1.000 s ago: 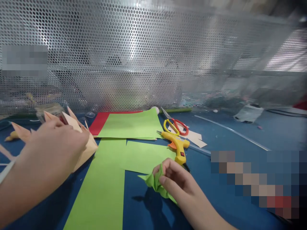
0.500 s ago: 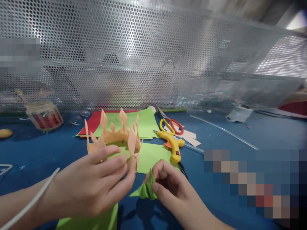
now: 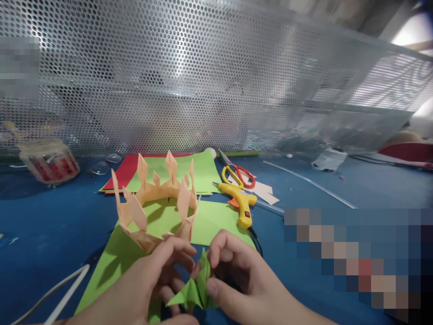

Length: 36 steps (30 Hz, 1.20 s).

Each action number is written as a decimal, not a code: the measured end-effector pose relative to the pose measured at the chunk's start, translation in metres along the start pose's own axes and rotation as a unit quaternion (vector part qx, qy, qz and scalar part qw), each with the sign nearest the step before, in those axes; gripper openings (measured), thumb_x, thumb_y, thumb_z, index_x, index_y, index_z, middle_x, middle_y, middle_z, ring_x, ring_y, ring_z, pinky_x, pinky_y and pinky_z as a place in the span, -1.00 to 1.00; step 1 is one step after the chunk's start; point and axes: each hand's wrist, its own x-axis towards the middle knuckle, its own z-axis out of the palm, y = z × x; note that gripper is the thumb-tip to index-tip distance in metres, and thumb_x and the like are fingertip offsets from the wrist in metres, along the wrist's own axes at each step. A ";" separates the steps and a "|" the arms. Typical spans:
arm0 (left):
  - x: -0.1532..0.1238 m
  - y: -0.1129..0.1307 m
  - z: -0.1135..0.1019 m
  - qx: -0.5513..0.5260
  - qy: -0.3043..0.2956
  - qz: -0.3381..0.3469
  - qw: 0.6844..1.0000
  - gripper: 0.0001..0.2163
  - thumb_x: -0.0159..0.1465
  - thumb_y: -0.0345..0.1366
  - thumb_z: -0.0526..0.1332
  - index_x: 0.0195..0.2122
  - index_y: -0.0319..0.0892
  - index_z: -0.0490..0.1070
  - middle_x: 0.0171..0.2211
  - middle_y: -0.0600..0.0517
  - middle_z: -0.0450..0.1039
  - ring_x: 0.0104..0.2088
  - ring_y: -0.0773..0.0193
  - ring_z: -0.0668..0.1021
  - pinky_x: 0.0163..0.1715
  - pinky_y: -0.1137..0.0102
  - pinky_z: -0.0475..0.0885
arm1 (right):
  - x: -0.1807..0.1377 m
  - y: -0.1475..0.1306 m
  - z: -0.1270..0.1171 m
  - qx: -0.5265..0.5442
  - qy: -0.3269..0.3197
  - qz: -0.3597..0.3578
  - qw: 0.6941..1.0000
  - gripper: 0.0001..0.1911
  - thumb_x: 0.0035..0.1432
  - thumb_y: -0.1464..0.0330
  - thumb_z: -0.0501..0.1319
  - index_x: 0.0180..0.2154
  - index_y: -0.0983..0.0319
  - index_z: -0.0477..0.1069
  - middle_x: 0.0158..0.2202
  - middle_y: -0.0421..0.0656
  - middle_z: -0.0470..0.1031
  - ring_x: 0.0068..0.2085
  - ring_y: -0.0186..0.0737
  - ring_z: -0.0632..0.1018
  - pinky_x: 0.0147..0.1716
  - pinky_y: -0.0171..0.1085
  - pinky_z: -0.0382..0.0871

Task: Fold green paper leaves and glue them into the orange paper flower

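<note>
A green folded paper piece (image 3: 202,282) with pointed tips is pinched between the thumb and fingers of my right hand (image 3: 243,275). My left hand (image 3: 162,277) is at its left side, fingers loosely curved and apart from the thumb; some fingertips pass behind the paper, and whether they touch it I cannot tell. Just beyond my hands stands a peach paper crown (image 3: 158,192), a ring with several folded diamond-shaped points. It rests upright on light green paper sheets (image 3: 216,221), and nobody's hand holds it.
A yellow glue gun (image 3: 241,201) lies right of the crown, below scissors (image 3: 237,174) and white paper scraps (image 3: 267,192). Behind are a red sheet (image 3: 117,176), a jar (image 3: 50,162) and a perforated metal screen (image 3: 203,90). A clear glue stick (image 3: 311,183) lies at right on the blue table (image 3: 304,198).
My left hand has moved from the crown down and right to beside the green folded paper, leaving the crown in full view. My right hand still holds the paper, slightly lower.
</note>
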 end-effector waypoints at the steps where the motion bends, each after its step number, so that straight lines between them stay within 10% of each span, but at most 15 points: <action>1: 0.002 -0.005 0.002 -0.058 -0.019 -0.040 0.997 -0.69 0.17 -0.35 0.35 -0.06 -0.01 0.42 -0.18 0.04 0.53 -0.30 0.24 0.61 -0.35 0.41 0.56 | 0.000 0.001 0.001 -0.002 -0.003 0.000 1.000 -0.53 0.17 -0.05 0.29 -0.35 0.12 0.13 -0.40 -0.25 0.37 -0.43 -0.33 0.32 -0.44 -0.32 0.20; 9: 0.007 -0.031 0.009 -0.209 -0.024 -0.259 0.943 -0.62 0.06 -0.05 0.39 -0.40 -0.10 0.20 -0.52 0.14 0.55 -0.73 0.52 0.35 -0.71 0.60 0.22 | 0.008 -0.014 -0.018 -0.171 0.105 0.011 0.980 -0.57 0.18 -0.03 0.26 -0.42 0.14 0.23 -0.31 -0.08 0.56 -0.30 -0.16 0.53 -0.29 -0.20 0.40; 16: 0.002 -0.030 0.010 -0.244 -0.024 -0.295 0.924 -0.58 0.00 -0.01 0.42 -0.41 -0.13 0.24 -0.43 0.06 0.62 -0.70 0.45 0.49 -0.71 0.58 0.31 | 0.018 -0.026 -0.064 -0.444 0.295 0.104 0.840 -0.74 0.27 0.13 0.26 -0.29 0.18 0.34 -0.31 -0.17 0.46 -0.28 -0.14 0.49 -0.23 -0.12 0.41; 22: 0.002 -0.022 0.012 -0.320 0.037 -0.298 0.899 -0.47 -0.11 0.11 0.52 -0.42 -0.11 0.28 -0.64 0.21 0.41 -0.66 0.35 0.52 -0.79 0.58 0.29 | 0.042 -0.034 -0.075 -0.497 0.243 0.294 0.780 -0.70 0.38 0.21 0.22 0.06 0.19 0.45 0.09 -0.07 0.50 -0.04 -0.09 0.58 -0.07 -0.04 0.53; 29: 0.005 -0.013 0.013 -0.335 0.040 -0.274 0.900 -0.45 -0.19 0.08 0.58 -0.54 -0.15 0.29 -0.72 0.13 0.45 -0.72 0.50 0.37 -0.72 0.63 0.21 | 0.057 -0.040 -0.085 -0.439 0.225 0.377 0.783 -0.68 0.37 0.24 0.25 0.09 0.20 0.43 0.11 -0.06 0.48 -0.01 -0.06 0.57 -0.06 -0.02 0.53; 36: 0.008 -0.004 0.012 -0.353 0.064 -0.273 0.893 -0.46 -0.26 0.03 0.60 -0.52 -0.14 0.30 -0.74 0.18 0.39 -0.69 0.50 0.33 -0.70 0.61 0.13 | 0.035 -0.035 -0.094 -0.277 0.258 0.317 0.870 -0.65 0.36 0.24 0.25 0.11 0.22 0.40 0.09 -0.05 0.48 -0.04 -0.08 0.58 -0.09 -0.01 0.54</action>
